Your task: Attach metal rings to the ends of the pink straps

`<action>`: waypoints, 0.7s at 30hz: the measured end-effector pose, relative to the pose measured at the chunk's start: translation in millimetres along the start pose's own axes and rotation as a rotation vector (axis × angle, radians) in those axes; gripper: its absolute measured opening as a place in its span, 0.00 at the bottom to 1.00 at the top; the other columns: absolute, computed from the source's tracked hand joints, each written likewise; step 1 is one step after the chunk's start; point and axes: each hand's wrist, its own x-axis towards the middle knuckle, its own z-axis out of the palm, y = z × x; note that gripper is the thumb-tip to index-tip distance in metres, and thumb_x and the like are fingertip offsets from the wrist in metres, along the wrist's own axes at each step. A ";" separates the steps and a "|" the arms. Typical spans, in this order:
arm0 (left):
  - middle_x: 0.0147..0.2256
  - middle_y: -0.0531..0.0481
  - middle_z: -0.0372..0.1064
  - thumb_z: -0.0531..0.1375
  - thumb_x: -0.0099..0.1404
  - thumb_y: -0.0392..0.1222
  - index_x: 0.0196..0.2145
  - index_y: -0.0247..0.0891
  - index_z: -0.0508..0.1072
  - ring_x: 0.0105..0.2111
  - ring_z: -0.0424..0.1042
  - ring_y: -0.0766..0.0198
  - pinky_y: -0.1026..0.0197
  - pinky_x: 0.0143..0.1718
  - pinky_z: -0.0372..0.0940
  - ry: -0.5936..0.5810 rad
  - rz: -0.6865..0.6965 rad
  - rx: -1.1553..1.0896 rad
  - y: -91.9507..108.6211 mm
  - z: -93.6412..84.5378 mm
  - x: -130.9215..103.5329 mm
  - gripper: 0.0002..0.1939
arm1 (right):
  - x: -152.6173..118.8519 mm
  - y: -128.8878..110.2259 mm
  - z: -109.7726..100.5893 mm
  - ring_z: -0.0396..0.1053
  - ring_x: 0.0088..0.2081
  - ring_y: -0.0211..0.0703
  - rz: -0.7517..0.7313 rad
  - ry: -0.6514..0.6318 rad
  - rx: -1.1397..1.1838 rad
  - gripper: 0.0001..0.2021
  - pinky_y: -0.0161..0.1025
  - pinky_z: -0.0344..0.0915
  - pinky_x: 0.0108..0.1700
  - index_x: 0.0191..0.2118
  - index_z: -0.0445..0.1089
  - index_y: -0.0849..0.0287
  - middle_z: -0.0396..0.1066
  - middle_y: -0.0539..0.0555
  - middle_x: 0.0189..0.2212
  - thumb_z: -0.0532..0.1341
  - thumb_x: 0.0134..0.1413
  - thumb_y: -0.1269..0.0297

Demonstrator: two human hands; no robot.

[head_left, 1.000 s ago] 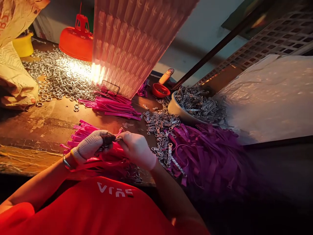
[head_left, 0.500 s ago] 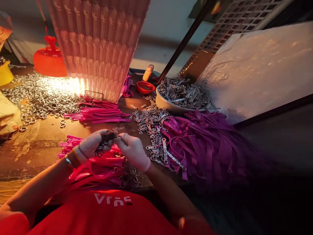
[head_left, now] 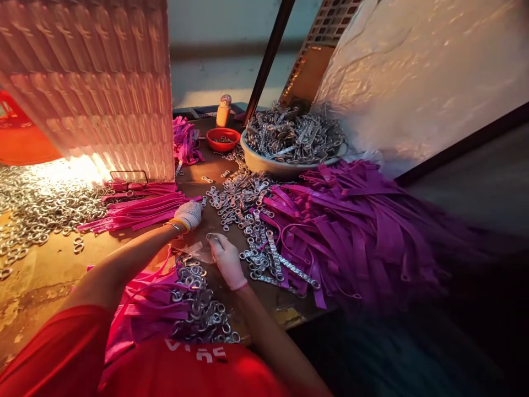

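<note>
My left hand (head_left: 189,215), in a knitted white glove, reaches over the right end of a bundle of flat magenta straps (head_left: 142,212). Its fingertips are turned away from view, beside a few small metal links. Nearer to me, my gloved right hand (head_left: 227,260) pinches a small metal ring (head_left: 210,236) between thumb and forefinger. Below both hands lies another pile of magenta straps (head_left: 155,300) with metal rings (head_left: 202,309) at their right ends. To the right of my right hand are loose metal links (head_left: 239,193) in a heap.
A grey basin (head_left: 264,164) full of metal chain pieces stands at the back right, beside a red bowl (head_left: 223,145) and a bottle (head_left: 223,113). A large heap of purple straps (head_left: 343,220) covers the right side. Corrugated sheet (head_left: 124,94) and lamp (head_left: 28,135) stand left.
My hands, together over the near strap pile before, are now apart. The left has gone forward to the far strap bundle. The view has shifted right.
</note>
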 end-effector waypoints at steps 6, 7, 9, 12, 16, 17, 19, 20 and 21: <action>0.25 0.50 0.69 0.50 0.72 0.43 0.43 0.32 0.75 0.20 0.66 0.68 0.65 0.21 0.61 -0.087 -0.035 -0.281 -26.8 -13.5 -79.5 0.16 | -3.7 -36.3 -8.9 0.73 0.48 0.46 -0.241 -0.084 -0.081 0.17 0.41 0.65 0.53 0.53 0.73 0.57 0.78 0.56 0.48 0.51 0.69 0.57; 0.24 0.51 0.68 0.50 0.70 0.41 0.44 0.32 0.74 0.18 0.63 0.69 0.66 0.19 0.58 -0.093 -0.031 -0.392 -29.9 -15.8 -98.1 0.16 | -5.0 -46.6 -9.8 0.73 0.50 0.47 -0.319 -0.116 -0.129 0.17 0.40 0.65 0.55 0.54 0.72 0.58 0.78 0.57 0.49 0.51 0.70 0.59; 0.21 0.53 0.65 0.54 0.65 0.43 0.41 0.32 0.73 0.16 0.59 0.71 0.68 0.17 0.54 -0.099 -0.034 -0.691 -32.8 -18.3 -131.9 0.14 | -8.0 -67.4 -10.8 0.73 0.52 0.47 -0.422 -0.178 -0.272 0.17 0.40 0.64 0.55 0.55 0.71 0.59 0.77 0.59 0.51 0.50 0.70 0.63; 0.19 0.55 0.62 0.60 0.60 0.50 0.30 0.35 0.69 0.15 0.56 0.72 0.69 0.14 0.49 -0.095 -0.090 -0.919 -32.7 -17.8 -166.6 0.13 | -14.6 -94.2 -10.7 0.75 0.47 0.48 -0.456 -0.272 -0.541 0.17 0.39 0.65 0.49 0.57 0.70 0.59 0.78 0.59 0.47 0.51 0.68 0.68; 0.18 0.56 0.61 0.59 0.60 0.47 0.27 0.37 0.67 0.16 0.56 0.72 0.68 0.16 0.50 -0.073 -0.048 -0.828 -33.5 -15.1 -185.6 0.11 | -24.4 -117.6 -10.0 0.74 0.42 0.50 -0.527 -0.385 -0.818 0.15 0.40 0.61 0.40 0.53 0.71 0.61 0.77 0.60 0.41 0.53 0.66 0.69; 0.18 0.55 0.62 0.58 0.60 0.45 0.27 0.36 0.68 0.17 0.57 0.71 0.68 0.18 0.52 -0.065 -0.002 -0.750 -33.7 -14.7 -187.7 0.09 | -26.4 -121.1 -9.5 0.74 0.41 0.50 -0.535 -0.397 -0.855 0.14 0.40 0.60 0.39 0.52 0.71 0.61 0.77 0.60 0.40 0.52 0.67 0.69; 0.21 0.53 0.66 0.58 0.58 0.40 0.26 0.36 0.70 0.21 0.60 0.70 0.67 0.23 0.55 -0.021 0.105 -0.549 -33.5 -14.0 -190.8 0.06 | -29.3 -125.4 -7.8 0.74 0.41 0.49 -0.524 -0.392 -0.894 0.14 0.40 0.59 0.38 0.51 0.71 0.61 0.77 0.61 0.40 0.51 0.68 0.70; 0.22 0.52 0.68 0.58 0.57 0.38 0.26 0.35 0.71 0.23 0.62 0.69 0.66 0.25 0.56 0.009 0.150 -0.456 -33.4 -13.8 -192.1 0.05 | -30.2 -126.3 -6.8 0.74 0.41 0.50 -0.510 -0.379 -0.897 0.15 0.40 0.59 0.38 0.51 0.71 0.61 0.77 0.62 0.40 0.50 0.68 0.69; 0.23 0.52 0.69 0.58 0.56 0.36 0.25 0.35 0.71 0.24 0.63 0.68 0.66 0.26 0.57 0.030 0.176 -0.392 -33.5 -13.6 -193.4 0.04 | -30.8 -126.6 -5.8 0.74 0.41 0.50 -0.496 -0.364 -0.889 0.15 0.40 0.60 0.39 0.52 0.71 0.62 0.77 0.62 0.40 0.49 0.69 0.69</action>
